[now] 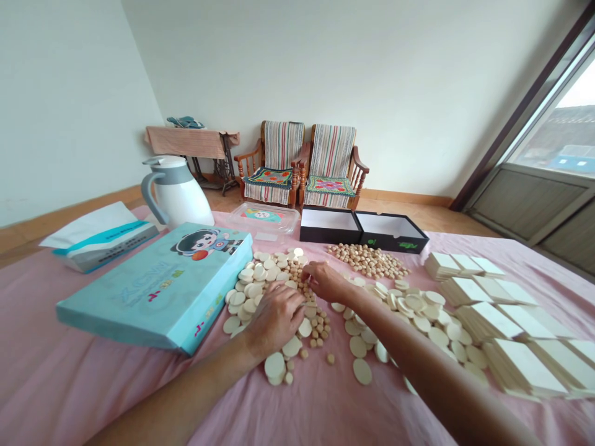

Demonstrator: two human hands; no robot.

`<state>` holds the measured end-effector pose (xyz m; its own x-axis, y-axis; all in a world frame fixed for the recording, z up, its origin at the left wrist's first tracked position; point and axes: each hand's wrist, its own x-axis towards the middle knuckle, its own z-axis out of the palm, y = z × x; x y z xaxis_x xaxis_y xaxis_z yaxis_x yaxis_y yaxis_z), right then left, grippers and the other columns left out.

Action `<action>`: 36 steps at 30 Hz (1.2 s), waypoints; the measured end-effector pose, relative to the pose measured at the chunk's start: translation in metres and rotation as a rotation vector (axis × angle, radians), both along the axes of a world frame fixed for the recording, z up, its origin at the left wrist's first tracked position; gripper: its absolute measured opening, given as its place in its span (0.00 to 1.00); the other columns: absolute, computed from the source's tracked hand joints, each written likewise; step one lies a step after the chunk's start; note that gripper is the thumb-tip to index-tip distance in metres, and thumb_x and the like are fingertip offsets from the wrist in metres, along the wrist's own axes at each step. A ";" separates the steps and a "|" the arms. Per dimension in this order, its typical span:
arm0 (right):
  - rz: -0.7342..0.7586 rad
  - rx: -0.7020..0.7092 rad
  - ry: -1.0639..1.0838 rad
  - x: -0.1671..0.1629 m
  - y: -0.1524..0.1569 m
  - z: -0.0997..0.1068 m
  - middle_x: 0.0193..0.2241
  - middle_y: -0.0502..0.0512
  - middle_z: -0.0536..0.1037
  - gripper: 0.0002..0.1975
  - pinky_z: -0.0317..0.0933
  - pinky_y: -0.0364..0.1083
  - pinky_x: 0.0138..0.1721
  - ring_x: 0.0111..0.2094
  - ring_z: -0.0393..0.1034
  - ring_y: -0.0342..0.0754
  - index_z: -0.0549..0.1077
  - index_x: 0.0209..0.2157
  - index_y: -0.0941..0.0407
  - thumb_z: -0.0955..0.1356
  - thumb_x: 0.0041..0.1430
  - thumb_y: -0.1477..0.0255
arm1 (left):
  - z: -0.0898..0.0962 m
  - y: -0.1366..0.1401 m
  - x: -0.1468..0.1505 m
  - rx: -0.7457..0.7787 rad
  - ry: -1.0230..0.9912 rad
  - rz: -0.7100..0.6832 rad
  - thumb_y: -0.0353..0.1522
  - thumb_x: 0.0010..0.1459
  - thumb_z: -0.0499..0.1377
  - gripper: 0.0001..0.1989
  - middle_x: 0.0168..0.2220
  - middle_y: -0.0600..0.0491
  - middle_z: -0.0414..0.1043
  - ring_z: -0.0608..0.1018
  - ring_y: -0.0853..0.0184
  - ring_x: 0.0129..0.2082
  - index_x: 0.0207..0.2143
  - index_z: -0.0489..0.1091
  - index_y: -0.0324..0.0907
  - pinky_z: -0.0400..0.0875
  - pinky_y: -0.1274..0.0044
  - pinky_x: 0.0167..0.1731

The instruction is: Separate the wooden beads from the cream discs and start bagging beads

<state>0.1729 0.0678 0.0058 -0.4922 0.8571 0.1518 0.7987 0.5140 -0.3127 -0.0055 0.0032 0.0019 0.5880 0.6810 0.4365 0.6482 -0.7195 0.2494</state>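
My left hand [277, 314] rests low over a pile of pale round wooden discs [253, 290], its fingers curled down and close together. Whatever lies under those fingers is hidden. Just beyond it, my right hand [323, 280] reaches into a strip of small wooden cubes [294, 271] beside the discs. Its fingertips are bent together, and I cannot make out what is between them. More small cubes [318, 326] lie loose on the pink cloth [325, 402] nearer to me. A second spread of discs [418, 303] lies to the right, partly behind my right forearm.
A blue cartoon box [158, 285] stands left, near a tissue pack [106, 238] and a white jug [179, 195]. Farther back are a clear plastic lid [283, 232], a black open box [330, 232] and a heap of cubes [367, 260]. Stacked rectangular wooden pieces [515, 322] line the right.
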 end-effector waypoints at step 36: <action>-0.243 -0.031 -0.088 0.014 -0.001 0.001 0.33 0.59 0.77 0.14 0.58 0.42 0.37 0.37 0.70 0.48 0.75 0.33 0.59 0.61 0.50 0.84 | 0.001 0.000 0.000 -0.004 0.024 0.013 0.26 0.57 0.54 0.06 0.30 0.52 0.70 0.70 0.64 0.35 0.31 0.70 0.41 0.61 0.67 0.45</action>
<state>0.1866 0.0668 0.0073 -0.2813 0.9555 0.0891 0.9225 0.2948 -0.2491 -0.0052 0.0035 0.0030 0.5895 0.6903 0.4195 0.6634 -0.7100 0.2361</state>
